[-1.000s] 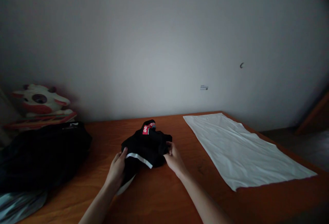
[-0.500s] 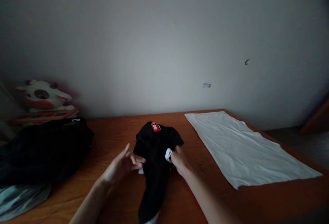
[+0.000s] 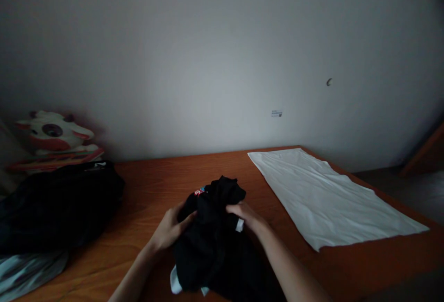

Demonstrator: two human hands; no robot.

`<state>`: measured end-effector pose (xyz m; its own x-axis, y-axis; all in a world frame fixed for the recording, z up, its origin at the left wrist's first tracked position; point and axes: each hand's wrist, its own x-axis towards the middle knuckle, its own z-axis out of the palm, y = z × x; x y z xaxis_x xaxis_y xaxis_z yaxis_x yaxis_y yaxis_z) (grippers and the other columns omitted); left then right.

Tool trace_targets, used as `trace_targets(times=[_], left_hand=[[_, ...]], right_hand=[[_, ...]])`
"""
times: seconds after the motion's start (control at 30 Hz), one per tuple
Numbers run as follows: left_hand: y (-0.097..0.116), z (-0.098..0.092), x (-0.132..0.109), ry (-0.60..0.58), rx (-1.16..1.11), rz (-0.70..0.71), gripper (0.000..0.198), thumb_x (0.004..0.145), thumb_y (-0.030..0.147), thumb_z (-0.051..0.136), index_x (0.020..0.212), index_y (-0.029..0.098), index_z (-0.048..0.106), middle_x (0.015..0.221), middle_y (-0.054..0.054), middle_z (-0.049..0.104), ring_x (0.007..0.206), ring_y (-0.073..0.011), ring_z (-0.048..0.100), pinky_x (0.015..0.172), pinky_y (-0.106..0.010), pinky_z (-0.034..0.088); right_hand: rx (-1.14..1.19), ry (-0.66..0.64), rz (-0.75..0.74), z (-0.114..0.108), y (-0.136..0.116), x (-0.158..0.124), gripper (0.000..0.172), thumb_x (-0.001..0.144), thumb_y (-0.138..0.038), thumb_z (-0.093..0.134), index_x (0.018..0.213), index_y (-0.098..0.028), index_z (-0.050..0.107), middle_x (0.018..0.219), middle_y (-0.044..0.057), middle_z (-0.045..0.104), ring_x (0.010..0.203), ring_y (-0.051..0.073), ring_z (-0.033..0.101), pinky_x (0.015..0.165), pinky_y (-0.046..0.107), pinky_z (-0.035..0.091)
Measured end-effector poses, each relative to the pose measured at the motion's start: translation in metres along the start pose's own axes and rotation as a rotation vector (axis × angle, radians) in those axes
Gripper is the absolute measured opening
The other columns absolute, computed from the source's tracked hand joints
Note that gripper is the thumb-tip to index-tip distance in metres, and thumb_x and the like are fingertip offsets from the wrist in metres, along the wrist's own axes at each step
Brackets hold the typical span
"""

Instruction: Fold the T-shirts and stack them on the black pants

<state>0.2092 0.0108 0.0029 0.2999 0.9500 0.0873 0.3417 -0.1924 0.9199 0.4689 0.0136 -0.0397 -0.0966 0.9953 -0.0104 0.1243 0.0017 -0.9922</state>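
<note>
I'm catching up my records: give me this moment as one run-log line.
left hand: holds black garment | right hand: holds same garment | white cloth: spread on table

Two hands [image 3: 168,230] [image 3: 248,216], two black bundles [image 3: 199,255] [image 3: 62,209], one white cloth [image 3: 326,195] and one plush toy [image 3: 57,131] appear.

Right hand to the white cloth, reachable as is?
Probably yes: the white cloth lies spread to the right of the right hand, with tabletop showing between them. The hand appears to grip the black garment, so it would likely need to let go first.
</note>
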Motion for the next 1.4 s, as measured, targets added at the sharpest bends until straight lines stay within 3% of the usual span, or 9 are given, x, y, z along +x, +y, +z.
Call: trace_targets(times=[0.13,0.37,0.47,0.63,0.73,0.87,1.1,1.27,1.4], left_hand=[[-0.003,-0.007,0.005,0.251,-0.136,-0.053,0.041,0.069,0.059,0.075,0.083,0.02,0.069,0.077,-0.002,0.07,0.073,-0.0231,0.064,0.063,-0.029,0.05],[-0.017,-0.016,0.011,0.839,-0.277,-0.144,0.051,0.07,0.065,0.068,0.098,0.023,0.059,0.082,0.003,0.061,0.075,-0.0172,0.058,0.062,-0.025,0.046],[-0.013,-0.011,0.007,0.674,-0.266,-0.086,0.051,0.072,0.062,0.069,0.103,0.022,0.065,0.095,-0.002,0.068,0.094,-0.0226,0.062,0.078,-0.03,0.049],[0.008,0.002,-0.009,-0.168,-0.261,-0.025,0.045,0.083,0.058,0.064,0.107,0.021,0.077,0.107,-0.009,0.075,0.104,-0.0286,0.065,0.093,-0.037,0.047],[0.017,0.008,-0.018,-0.353,-0.182,-0.003,0.04,0.085,0.054,0.064,0.103,0.022,0.079,0.099,-0.008,0.077,0.094,-0.0269,0.066,0.086,-0.036,0.049],[0.016,0.012,-0.017,-0.257,-0.189,0.029,0.04,0.085,0.056,0.064,0.094,0.02,0.079,0.089,-0.008,0.075,0.084,-0.0234,0.065,0.078,-0.032,0.049],[-0.002,0.006,0.007,0.386,-0.157,-0.003,0.05,0.076,0.07,0.064,0.068,0.02,0.066,0.062,-0.001,0.063,0.057,-0.0152,0.055,0.055,-0.026,0.044],[-0.011,0.008,0.003,0.189,0.05,-0.004,0.043,0.078,0.064,0.063,0.083,0.023,0.075,0.085,-0.008,0.077,0.089,-0.0313,0.071,0.079,-0.037,0.055],[-0.02,0.014,-0.005,0.155,-0.045,-0.081,0.051,0.081,0.064,0.059,0.108,0.024,0.075,0.126,-0.009,0.073,0.132,-0.0348,0.056,0.112,-0.045,0.042]], right_hand=[[0.025,0.021,0.025,-0.006,-0.006,0.007,0.016,0.069,-0.038,0.065,0.071,-0.022,0.065,0.064,-0.001,0.067,0.062,0.019,0.061,0.058,0.028,0.046],[-0.208,0.594,-0.38,-0.007,-0.001,0.024,0.044,0.081,-0.056,0.062,0.106,-0.02,0.061,0.112,0.014,0.068,0.105,0.026,0.063,0.099,0.044,0.047],[-0.254,0.505,-0.371,-0.003,-0.003,0.021,0.043,0.088,-0.061,0.057,0.099,-0.02,0.063,0.105,0.013,0.07,0.099,0.024,0.064,0.094,0.04,0.05],[-0.193,0.269,-0.133,0.004,-0.02,0.006,0.058,0.089,-0.069,0.052,0.116,-0.019,0.066,0.117,0.012,0.072,0.11,0.026,0.066,0.097,0.04,0.048],[-0.211,0.167,-0.054,0.004,-0.027,0.0,0.061,0.084,-0.068,0.062,0.122,-0.021,0.067,0.121,0.01,0.072,0.117,0.029,0.065,0.099,0.041,0.047],[-0.242,0.069,-0.121,0.001,-0.028,0.001,0.041,0.084,-0.055,0.067,0.105,-0.02,0.075,0.107,0.009,0.077,0.105,0.031,0.07,0.091,0.042,0.05],[-0.179,0.197,-0.174,0.002,-0.006,0.015,0.034,0.081,-0.032,0.065,0.111,-0.019,0.073,0.121,0.01,0.073,0.119,0.029,0.064,0.106,0.045,0.044],[-0.031,0.206,-0.159,0.008,0.001,0.013,0.043,0.078,-0.042,0.073,0.116,-0.023,0.071,0.127,0.008,0.071,0.124,0.029,0.059,0.109,0.045,0.042],[0.091,0.068,-0.196,0.013,-0.014,0.005,0.043,0.081,-0.054,0.072,0.111,-0.024,0.073,0.116,0.005,0.074,0.114,0.028,0.064,0.1,0.041,0.048]])
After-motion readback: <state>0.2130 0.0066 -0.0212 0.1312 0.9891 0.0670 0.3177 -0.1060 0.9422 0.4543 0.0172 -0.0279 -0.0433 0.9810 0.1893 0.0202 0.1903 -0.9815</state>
